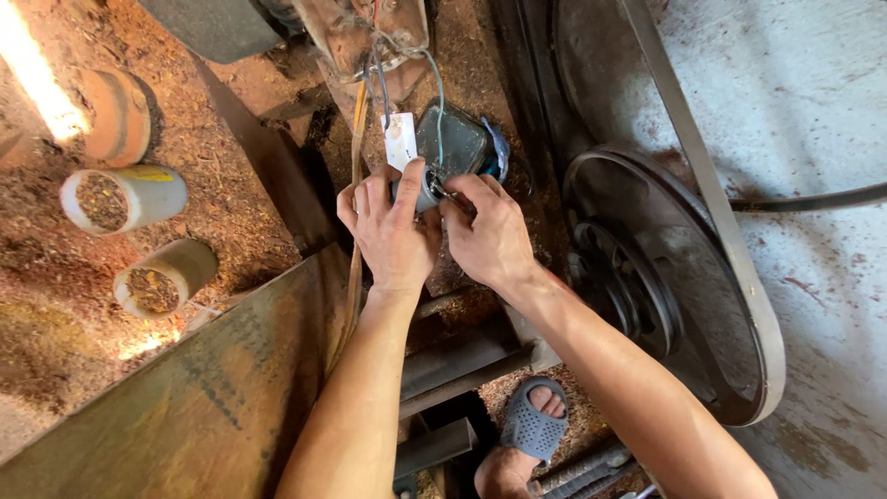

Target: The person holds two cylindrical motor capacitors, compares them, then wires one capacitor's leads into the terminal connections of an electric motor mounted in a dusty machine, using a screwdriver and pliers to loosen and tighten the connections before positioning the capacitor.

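- Two bare hands meet at the centre of the view, over a small grey cylindrical part [423, 192] wired to a dark box [455, 140] just above it at 12 o'clock
- Left hand [393, 226] is closed around the grey part, thumb up over its top, fingers wrapped behind
- Right hand [490, 236] pinches narrowly at the part's right side, fingertips on what looks like a small metal fitting; too small to tell exactly what
- A white tag [400, 140] hangs at 11 o'clock from the hands, and thin wires [438, 92] run up from the box to the machine frame
- At 3 o'clock sits a large belt wheel [674, 296] with a flat belt [702, 166] round it; at 9 o'clock three short tubes [139, 196] lie in sawdust
- At 6 o'clock a foot in a grey-blue sandal [533, 427] stands among steel bars
- To my eye the step in hand is fiddling a connection or fastener on the part while the other hand steadies it
- What follows seems to call for a firm hold by the left and fine, careful fingertip work by the right, with sleeves and wires kept off the belt
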